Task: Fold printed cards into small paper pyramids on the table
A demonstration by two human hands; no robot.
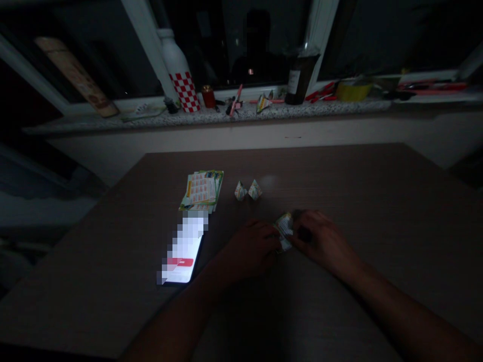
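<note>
A small piece of folded printed paper [285, 232] lies low over the table between my two hands. My left hand [254, 246] is at its left edge, fingers curled and pressed on the paper. From the right, my right hand [320, 239] bends round with thumb and fingertips closed at the paper's other edge. The fingertips themselves are dark and partly hidden. Two pointed folded paper shapes stand farther back, the left paper shape [240, 191] beside the right paper shape [255, 190].
A stack of printed leaflets [202, 190] lies at the left, with a lit phone [183, 251] in front. Behind the brown table [339, 176], a stone windowsill [151, 119] bears a checkered bottle [183, 75], a small jar [208, 96], a dark bag [300, 78] and yellow tape [352, 90].
</note>
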